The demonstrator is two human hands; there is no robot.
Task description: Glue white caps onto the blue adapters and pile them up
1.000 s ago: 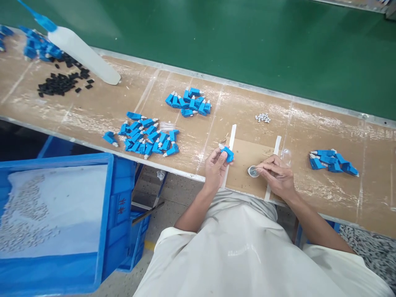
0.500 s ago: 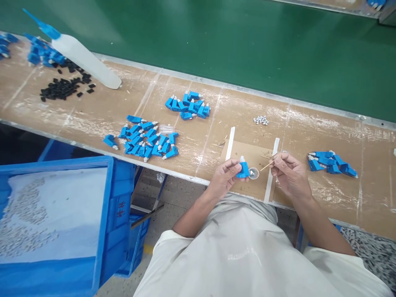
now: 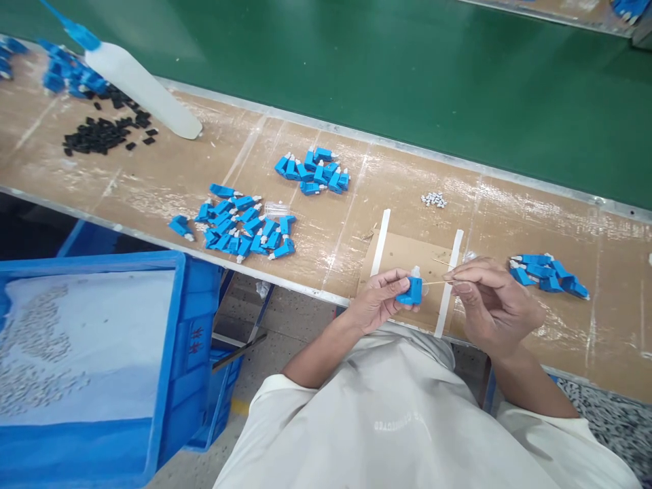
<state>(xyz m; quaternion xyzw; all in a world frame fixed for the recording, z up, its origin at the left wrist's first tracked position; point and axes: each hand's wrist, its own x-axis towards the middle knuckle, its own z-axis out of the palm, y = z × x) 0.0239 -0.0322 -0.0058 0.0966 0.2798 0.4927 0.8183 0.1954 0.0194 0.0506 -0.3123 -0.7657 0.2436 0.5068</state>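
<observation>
My left hand [image 3: 381,299] is closed on a blue plastic part [image 3: 410,292] with a white tip, held upright over the taped cardboard sheet [image 3: 407,248]. Between thumb and fingers, my right hand [image 3: 492,299] pinches a thin wooden stick [image 3: 435,282]. The stick's far end points at the blue part's right side; whether it touches I cannot tell. A small clear round dish [image 3: 426,288] is mostly hidden behind the blue part. Another thin stick [image 3: 442,261] lies on the sheet near my right fingertips. Small white pieces [image 3: 434,200] sit in a pile beyond the sheet.
Similar blue parts lie in a right-hand group [image 3: 550,273], a middle group [image 3: 313,171] and a larger left group [image 3: 244,224]. Farther left are black pieces [image 3: 96,136] and a white squeeze bottle [image 3: 142,88]. A blue crate [image 3: 170,353] stands below the table edge at left.
My left hand has moved the blue part slightly right, now in front of the dish. My right hand has turned, and the stick's end has shifted from beside the dish to the blue part.
</observation>
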